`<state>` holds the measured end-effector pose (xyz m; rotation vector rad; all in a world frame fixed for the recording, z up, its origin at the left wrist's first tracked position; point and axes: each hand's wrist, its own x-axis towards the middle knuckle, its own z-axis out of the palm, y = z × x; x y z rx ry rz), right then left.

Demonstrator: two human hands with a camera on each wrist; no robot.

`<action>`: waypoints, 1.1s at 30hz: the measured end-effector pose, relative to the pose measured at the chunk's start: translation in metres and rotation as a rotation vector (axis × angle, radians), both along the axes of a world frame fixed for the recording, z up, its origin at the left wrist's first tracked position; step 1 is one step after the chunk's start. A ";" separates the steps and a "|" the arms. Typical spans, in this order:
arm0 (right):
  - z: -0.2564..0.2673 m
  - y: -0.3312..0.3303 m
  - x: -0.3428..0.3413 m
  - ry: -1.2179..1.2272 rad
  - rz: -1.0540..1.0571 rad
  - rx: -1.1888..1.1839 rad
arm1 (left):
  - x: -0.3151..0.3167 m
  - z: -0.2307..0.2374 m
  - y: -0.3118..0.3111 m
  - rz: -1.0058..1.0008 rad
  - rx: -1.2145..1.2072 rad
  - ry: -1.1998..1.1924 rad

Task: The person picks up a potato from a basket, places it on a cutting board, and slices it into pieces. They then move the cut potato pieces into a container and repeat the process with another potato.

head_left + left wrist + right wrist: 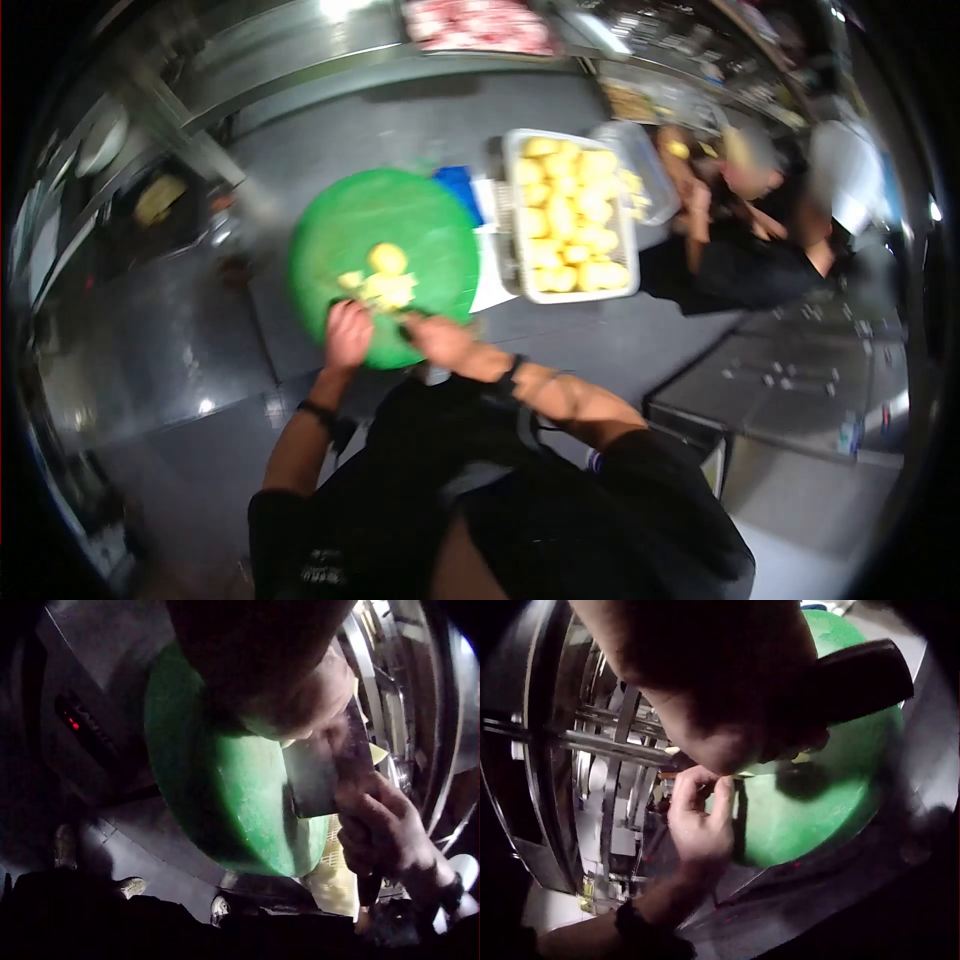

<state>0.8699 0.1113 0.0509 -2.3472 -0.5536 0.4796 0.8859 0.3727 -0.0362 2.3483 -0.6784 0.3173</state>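
A round green cutting board lies on the metal counter. On it are a whole peeled potato and several cut potato pieces. My right hand grips the dark handle of a cleaver, whose broad blade stands beside my left fingers in the left wrist view. My left hand is at the near part of the board, fingers curled over a potato. Only a pale sliver of that potato shows under the hand; the rest is hidden.
Right of the board stands a white basket full of peeled potatoes, with a clear plastic container behind it. A blue cloth or packet lies by the board. Another person works at the right. A tray of pinkish-red pieces is at the back.
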 end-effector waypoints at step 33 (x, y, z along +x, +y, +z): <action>0.026 -0.016 0.002 0.162 0.044 -0.079 | 0.168 0.072 -0.075 -0.223 0.416 0.503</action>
